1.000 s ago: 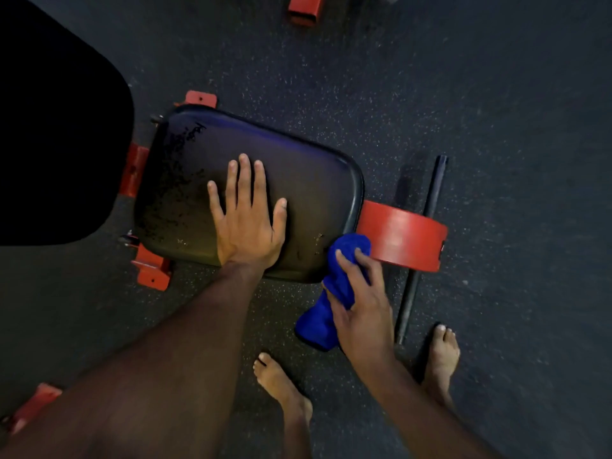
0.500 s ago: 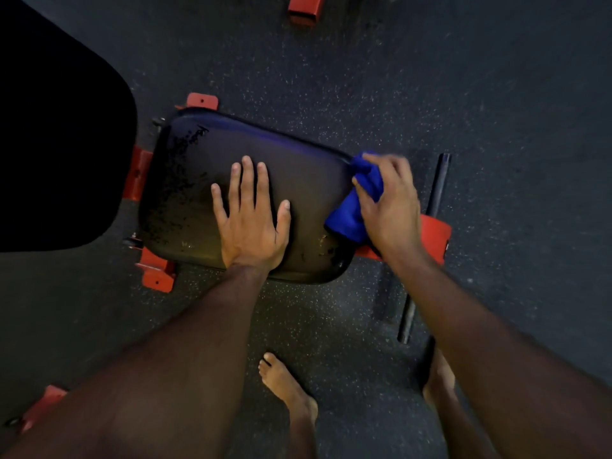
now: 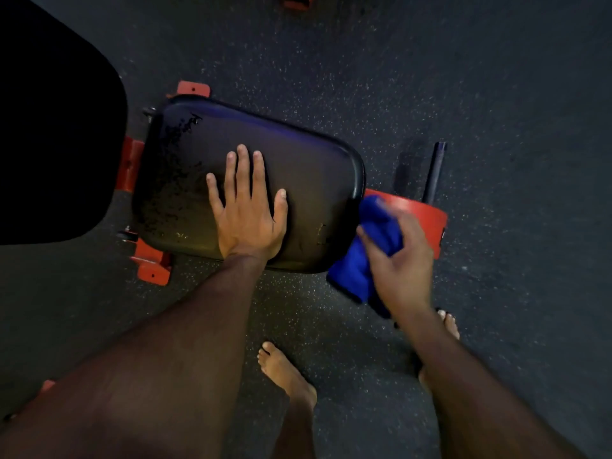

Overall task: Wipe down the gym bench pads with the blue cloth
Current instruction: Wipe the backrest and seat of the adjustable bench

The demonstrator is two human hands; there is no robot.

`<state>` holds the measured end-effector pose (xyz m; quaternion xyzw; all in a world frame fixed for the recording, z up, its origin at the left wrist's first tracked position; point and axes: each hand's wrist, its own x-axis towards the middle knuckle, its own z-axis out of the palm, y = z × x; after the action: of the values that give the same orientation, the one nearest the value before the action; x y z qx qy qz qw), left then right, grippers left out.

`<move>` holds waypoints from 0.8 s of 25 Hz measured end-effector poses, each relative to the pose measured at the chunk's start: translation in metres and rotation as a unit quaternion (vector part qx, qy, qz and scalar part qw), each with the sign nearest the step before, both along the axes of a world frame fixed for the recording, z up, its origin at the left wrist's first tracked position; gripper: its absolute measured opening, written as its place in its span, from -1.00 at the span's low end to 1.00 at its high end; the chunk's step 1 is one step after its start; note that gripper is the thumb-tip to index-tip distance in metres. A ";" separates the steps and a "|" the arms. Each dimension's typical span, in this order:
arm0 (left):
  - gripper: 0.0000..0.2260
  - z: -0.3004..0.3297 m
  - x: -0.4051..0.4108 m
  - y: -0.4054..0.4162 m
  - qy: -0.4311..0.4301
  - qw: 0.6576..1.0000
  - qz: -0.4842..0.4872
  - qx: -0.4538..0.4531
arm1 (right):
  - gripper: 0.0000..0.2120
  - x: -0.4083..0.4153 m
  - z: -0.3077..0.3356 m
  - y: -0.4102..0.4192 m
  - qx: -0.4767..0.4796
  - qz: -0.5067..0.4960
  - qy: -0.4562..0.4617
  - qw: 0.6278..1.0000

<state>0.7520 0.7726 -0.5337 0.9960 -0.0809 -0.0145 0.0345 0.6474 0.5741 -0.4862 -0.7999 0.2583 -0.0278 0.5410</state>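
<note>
On speckled floor (image 3: 463, 77), right hand (image 3: 402, 260) grips blue cloth (image 3: 361, 260) beside bench pad (image 3: 308, 180).

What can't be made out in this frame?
- Head view: right hand and blue cloth are motion-blurred; cloth-to-pad contact unclear.
- Pad surface under the left hand is hidden.
- Second pad, cut off by the left edge, is too dark to read.

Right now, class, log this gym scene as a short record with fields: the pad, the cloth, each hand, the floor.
pad: black padded bench seat, worn patches at its left end
cloth: bunched blue cloth at the pad's right edge
left hand: flat on the pad, fingers straight
right hand: grips the cloth, blurred
floor: dark speckled rubber floor
</note>
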 end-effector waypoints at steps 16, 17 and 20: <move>-0.32 0.040 0.012 0.002 0.141 0.989 -0.011 -0.032 | -0.60 -0.058 0.069 0.011 0.031 0.130 0.127 0.983; -0.30 0.056 0.020 0.011 0.208 0.977 -0.031 -0.045 | -0.59 -0.063 0.090 0.009 0.013 0.149 0.133 0.980; -0.19 0.144 0.016 0.053 0.260 0.954 -0.132 -0.068 | -0.59 -0.081 0.173 0.015 -0.032 0.165 0.134 0.977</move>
<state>0.7682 0.8257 -0.3899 0.9337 -0.2006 -0.2715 0.1194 0.5667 0.5896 -0.3135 -0.8448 0.1919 0.1612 0.4727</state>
